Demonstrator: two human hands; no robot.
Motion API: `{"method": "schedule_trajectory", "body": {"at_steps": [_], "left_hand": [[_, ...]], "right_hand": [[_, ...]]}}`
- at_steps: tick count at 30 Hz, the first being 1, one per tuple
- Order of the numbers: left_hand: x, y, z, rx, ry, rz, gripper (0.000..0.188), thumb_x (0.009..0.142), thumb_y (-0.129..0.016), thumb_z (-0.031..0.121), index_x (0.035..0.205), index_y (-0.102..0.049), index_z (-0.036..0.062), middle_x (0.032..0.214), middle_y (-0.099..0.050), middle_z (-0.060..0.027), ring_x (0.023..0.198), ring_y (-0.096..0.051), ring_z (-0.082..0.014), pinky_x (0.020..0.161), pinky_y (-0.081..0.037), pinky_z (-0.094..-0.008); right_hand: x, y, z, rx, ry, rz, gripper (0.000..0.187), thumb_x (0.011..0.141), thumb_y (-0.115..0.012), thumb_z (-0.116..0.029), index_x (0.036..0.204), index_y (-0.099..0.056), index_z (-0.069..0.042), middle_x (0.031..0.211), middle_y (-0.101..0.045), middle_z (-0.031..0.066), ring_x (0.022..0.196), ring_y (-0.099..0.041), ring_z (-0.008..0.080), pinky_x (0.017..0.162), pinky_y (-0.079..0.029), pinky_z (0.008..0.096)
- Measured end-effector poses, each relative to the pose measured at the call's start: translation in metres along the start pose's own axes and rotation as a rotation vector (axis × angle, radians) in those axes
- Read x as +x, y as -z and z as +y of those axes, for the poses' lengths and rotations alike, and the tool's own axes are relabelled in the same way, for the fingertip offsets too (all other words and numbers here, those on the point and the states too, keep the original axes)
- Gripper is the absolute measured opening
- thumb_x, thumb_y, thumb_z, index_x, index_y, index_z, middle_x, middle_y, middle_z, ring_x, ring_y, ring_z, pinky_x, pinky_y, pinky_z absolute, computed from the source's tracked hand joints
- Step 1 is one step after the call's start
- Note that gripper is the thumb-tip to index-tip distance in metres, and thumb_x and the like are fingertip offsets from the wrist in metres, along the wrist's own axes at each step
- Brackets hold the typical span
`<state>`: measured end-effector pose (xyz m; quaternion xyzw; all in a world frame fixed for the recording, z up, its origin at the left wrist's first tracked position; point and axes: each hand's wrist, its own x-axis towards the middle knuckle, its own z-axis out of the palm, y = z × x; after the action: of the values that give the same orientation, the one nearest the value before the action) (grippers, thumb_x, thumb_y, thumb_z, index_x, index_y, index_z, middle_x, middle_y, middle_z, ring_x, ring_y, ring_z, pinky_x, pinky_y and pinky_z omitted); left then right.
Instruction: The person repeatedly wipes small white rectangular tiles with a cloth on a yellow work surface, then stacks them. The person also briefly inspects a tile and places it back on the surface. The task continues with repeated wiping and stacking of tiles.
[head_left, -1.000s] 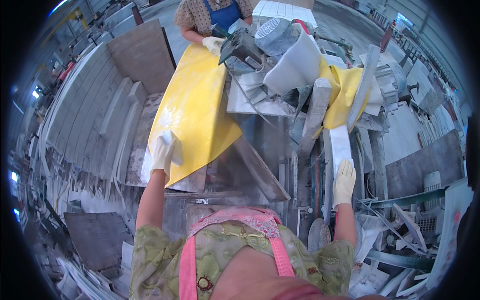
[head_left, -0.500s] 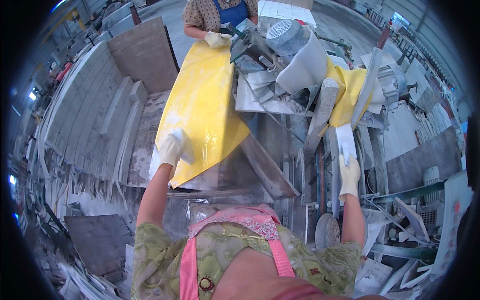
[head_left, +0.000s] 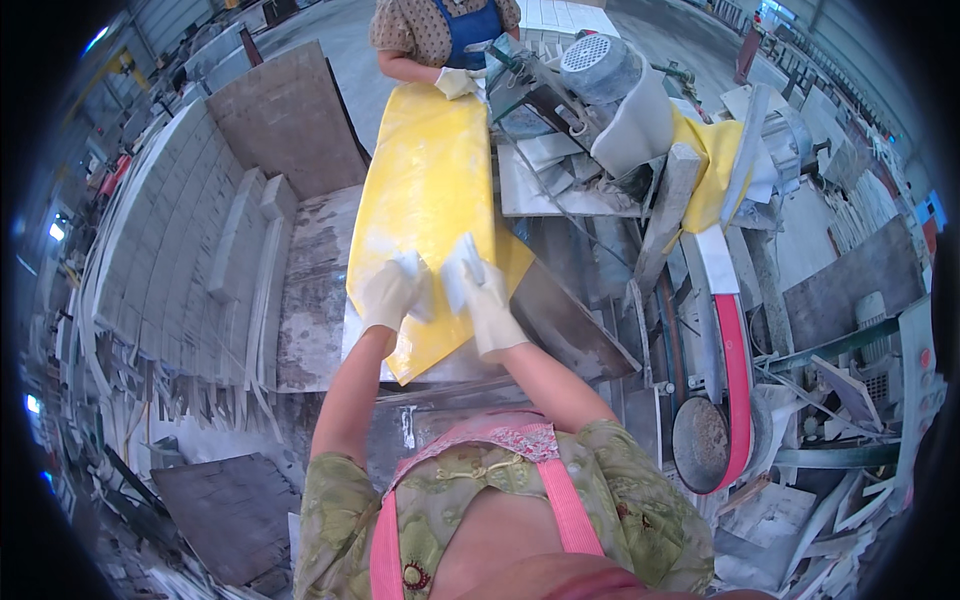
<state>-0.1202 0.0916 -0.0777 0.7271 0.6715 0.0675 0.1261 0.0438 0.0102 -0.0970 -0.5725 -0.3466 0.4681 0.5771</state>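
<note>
Over the near end of a yellow plastic sheet (head_left: 430,180) on the bench, my hands are side by side in pale gloves. My left hand (head_left: 385,298) is closed on a whitish flat tile piece (head_left: 416,290), smeared by motion. In my right hand (head_left: 488,305) is a thin whitish tile piece (head_left: 460,265), tilted up beside the first. A small gap separates the two pieces. The sheet is wet and dusted with white patches. A belt machine's red belt (head_left: 736,380), running round a grey wheel (head_left: 701,440), stands to my right, away from both hands.
Stacked grey-white slabs (head_left: 160,230) stand on the left, beside a brown board (head_left: 285,120). Across the bench, a co-worker's gloved hand (head_left: 458,82) rests at the sheet's far end. A dusty motor (head_left: 600,68) and stone scraps (head_left: 545,160) lie right of the sheet.
My right hand has come from the machine on the right over to the yellow sheet, beside my left hand. My left hand has shifted slightly right. The red belt now shows.
</note>
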Motion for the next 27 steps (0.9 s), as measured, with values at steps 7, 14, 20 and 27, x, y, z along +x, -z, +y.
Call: {"method": "schedule_trajectory", "body": {"at_steps": [7, 14, 20, 27], "left_hand": [[-0.002, 0.003, 0.001, -0.064, -0.02, -0.11, 0.067, 0.095, -0.054, 0.057, 0.114, -0.059, -0.0068, 0.093, -0.073, -0.0251, 0.085, -0.073, -0.0367, 0.082, -0.055, -0.045], [-0.004, 0.011, -0.005, -0.163, -0.083, -0.17, 0.067, 0.099, -0.048, 0.06, 0.111, -0.055, -0.0064, 0.082, -0.072, -0.0216, 0.065, -0.072, -0.0295, 0.061, -0.056, -0.0404], [0.005, -0.009, -0.013, -0.157, -0.139, -0.091, 0.061, 0.101, -0.045, 0.055, 0.111, -0.055, -0.0048, 0.081, -0.071, -0.023, 0.068, -0.071, -0.0338, 0.065, -0.055, -0.0437], [0.0, 0.004, -0.023, -0.192, -0.264, -0.017, 0.065, 0.099, -0.047, 0.061, 0.11, -0.062, -0.0017, 0.092, -0.069, -0.0298, 0.08, -0.069, -0.042, 0.073, -0.053, -0.0489]], "right_hand": [[-0.003, -0.047, 0.027, -0.42, 0.132, 0.022, 0.041, 0.095, -0.066, -0.033, 0.128, -0.062, -0.007, 0.113, -0.071, 0.0167, 0.106, -0.069, 0.033, 0.091, -0.052, 0.042], [0.009, -0.049, 0.037, -0.258, 0.2, 0.037, 0.047, 0.096, -0.064, -0.036, 0.132, -0.058, -0.005, 0.113, -0.07, 0.0182, 0.103, -0.069, 0.0351, 0.09, -0.053, 0.0418], [0.015, -0.05, 0.025, -0.421, 0.152, 0.005, 0.06, 0.096, -0.06, -0.05, 0.134, -0.055, -0.003, 0.106, -0.071, 0.0222, 0.1, -0.069, 0.0392, 0.085, -0.054, 0.0448], [0.001, -0.033, 0.019, -0.56, 0.091, -0.261, 0.071, 0.091, -0.068, -0.049, 0.14, -0.047, -0.002, 0.128, -0.062, 0.0229, 0.117, -0.062, 0.0371, 0.096, -0.051, 0.0429]]}}
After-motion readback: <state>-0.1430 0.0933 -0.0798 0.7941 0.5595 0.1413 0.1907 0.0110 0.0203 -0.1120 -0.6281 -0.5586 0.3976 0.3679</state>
